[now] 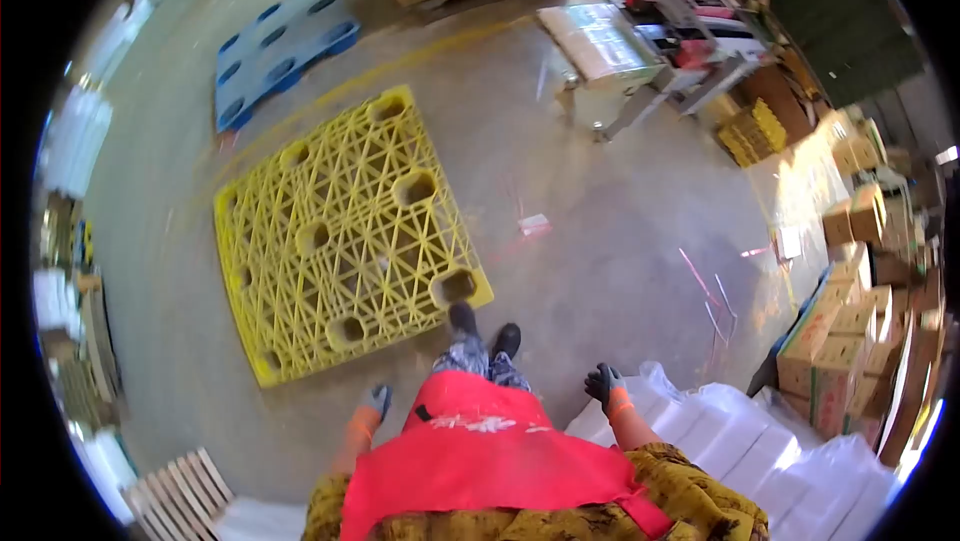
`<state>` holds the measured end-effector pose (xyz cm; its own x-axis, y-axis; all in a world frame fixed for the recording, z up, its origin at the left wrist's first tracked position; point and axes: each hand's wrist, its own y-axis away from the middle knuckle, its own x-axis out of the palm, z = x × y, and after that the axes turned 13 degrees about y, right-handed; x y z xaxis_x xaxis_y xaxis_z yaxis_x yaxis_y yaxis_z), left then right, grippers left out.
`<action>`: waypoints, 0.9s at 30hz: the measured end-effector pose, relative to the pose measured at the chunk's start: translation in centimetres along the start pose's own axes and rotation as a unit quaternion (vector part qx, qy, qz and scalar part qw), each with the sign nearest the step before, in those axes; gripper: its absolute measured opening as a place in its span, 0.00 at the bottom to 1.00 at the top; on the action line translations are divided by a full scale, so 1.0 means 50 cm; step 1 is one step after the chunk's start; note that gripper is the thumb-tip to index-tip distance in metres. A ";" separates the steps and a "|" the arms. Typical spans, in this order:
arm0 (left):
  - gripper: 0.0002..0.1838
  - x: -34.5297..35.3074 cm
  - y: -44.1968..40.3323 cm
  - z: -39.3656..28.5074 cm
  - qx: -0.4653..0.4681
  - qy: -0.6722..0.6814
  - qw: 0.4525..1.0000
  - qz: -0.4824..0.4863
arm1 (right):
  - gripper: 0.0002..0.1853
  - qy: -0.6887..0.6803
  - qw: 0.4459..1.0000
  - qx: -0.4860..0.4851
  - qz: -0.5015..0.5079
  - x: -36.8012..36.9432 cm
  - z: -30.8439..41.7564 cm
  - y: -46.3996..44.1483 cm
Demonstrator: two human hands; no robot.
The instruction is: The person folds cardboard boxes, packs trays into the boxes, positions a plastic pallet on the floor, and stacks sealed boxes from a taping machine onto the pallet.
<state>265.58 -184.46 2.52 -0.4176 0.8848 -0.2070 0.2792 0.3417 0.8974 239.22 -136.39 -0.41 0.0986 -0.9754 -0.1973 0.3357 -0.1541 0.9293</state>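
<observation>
A yellow plastic lattice pallet [350, 241] lies on the floor in front of my feet, one shoe close to its near right corner. My left hand [378, 399], in a grey glove with an orange cuff, hangs beside the red apron [470, 441]; its fingers are too small to read. On the other side, my right hand [603, 383], in a dark glove, has its fingers curled, and whether they hold anything is hidden. It is nearest to the white plastic-wrapped stack [690, 431], just left of that stack's edge.
A blue pallet [280, 46] lies beyond the yellow one. A metal machine [680, 36] stands at the back right. Cardboard boxes [830, 351] are piled on the right. At the lower left lies a slatted wooden pallet [180, 496]. Straps and a paper scrap [534, 225] litter the floor.
</observation>
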 end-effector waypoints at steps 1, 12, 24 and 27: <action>0.19 0.008 -0.010 0.027 0.035 0.002 0.999 -0.008 | 0.20 0.021 1.000 0.010 0.011 -0.003 0.010 0.010; 0.18 0.088 -0.078 0.060 0.136 0.025 0.988 -0.073 | 0.24 0.105 0.989 -0.019 0.105 -0.059 0.071 -0.057; 0.17 0.142 0.040 0.003 0.168 -0.131 0.976 -0.047 | 0.25 0.074 0.994 -0.007 0.076 -0.103 0.025 -0.039; 0.17 0.156 0.017 -0.001 0.185 -0.161 0.969 -0.034 | 0.21 0.061 0.996 -0.004 0.058 -0.109 0.012 -0.008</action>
<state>262.55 -177.29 1.70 -0.1704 0.8891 -0.4249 0.5757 0.4398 0.6894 238.00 -131.12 0.48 0.2497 -0.9601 -0.1256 0.3230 -0.0397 0.9456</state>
